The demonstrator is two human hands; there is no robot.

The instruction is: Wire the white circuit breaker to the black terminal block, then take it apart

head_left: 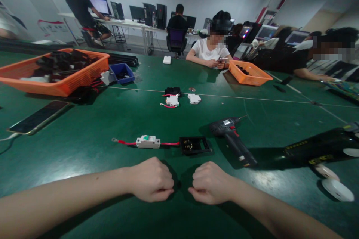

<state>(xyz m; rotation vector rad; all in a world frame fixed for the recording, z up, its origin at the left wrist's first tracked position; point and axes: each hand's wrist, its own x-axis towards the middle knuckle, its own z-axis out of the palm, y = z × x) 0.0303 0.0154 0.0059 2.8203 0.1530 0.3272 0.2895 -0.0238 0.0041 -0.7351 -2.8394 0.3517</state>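
My left hand (pixel 154 180) rests on the green table as a closed fist, with nothing showing in it. Facing it across a small gap is my right hand (pixel 210 183), also a fist with nothing visible inside. Just beyond the left fist lies a white circuit breaker (pixel 148 142) with a green switch. A red wire (pixel 126 143) with a ring terminal runs from its left end, and another red wire (pixel 170 143) joins it to a black plastic housing (pixel 195 145) with brass-coloured screws. A dark electric screwdriver (pixel 234 138) lies to the right, beyond my right hand.
Farther back are a white breaker (pixel 194 99) and another breaker (pixel 172 100) with red wires. An orange basket (pixel 58 89) of black parts, a blue bin (pixel 122 73) and a phone (pixel 40 117) stand left. A second orange basket (pixel 249 78) and a seated person (pixel 209 50) are opposite.
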